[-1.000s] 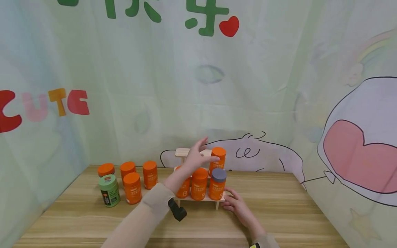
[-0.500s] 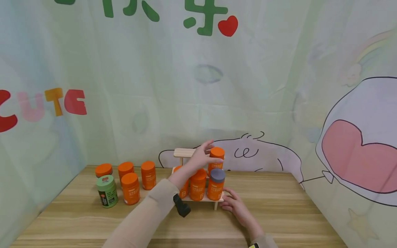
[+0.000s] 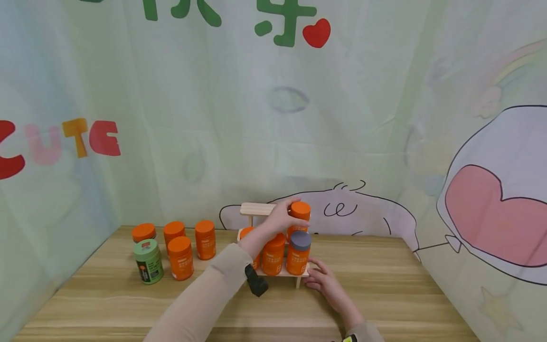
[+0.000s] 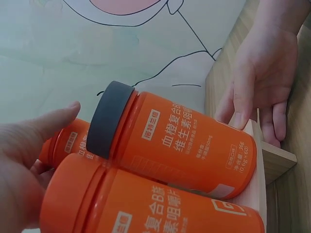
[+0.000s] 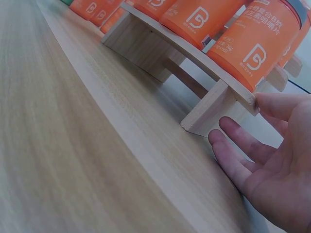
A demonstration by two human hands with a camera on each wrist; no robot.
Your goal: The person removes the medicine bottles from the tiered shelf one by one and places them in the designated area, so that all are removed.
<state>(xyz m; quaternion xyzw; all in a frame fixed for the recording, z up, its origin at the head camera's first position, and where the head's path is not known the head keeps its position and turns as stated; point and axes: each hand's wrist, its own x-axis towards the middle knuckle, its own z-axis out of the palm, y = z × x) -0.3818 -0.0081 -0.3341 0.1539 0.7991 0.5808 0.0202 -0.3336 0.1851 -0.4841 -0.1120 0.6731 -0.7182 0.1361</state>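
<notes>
My left hand [image 3: 279, 219] reaches to the back right of a tiered wooden rack [image 3: 256, 208]. Its thumb lies in front of an orange jar [image 3: 300, 210] and its fingers go round the far side, gripping it. That jar stands upright behind an orange jar with a grey lid [image 3: 299, 259]; its base is hidden. At the rack's right end, my right hand [image 3: 328, 286] touches the lowest board's edge; its lower fingers [image 5: 243, 141] are relaxed and off the wood. Beside the grey-lidded jar on the front board stand an orange-lidded jar [image 3: 273, 256] and another partly behind my left forearm.
At the left of the wooden table [image 3: 376, 304], several orange jars [image 3: 206, 241] stand upright near a green jar [image 3: 148, 262]. A printed cloth [image 3: 213, 118] hangs behind and at both sides. A black strap piece [image 3: 256, 281] sticks out at my left wrist.
My left hand has moved slightly right and its thumb and fingers have closed round the back orange jar. The right hand stays at the rack's end.
</notes>
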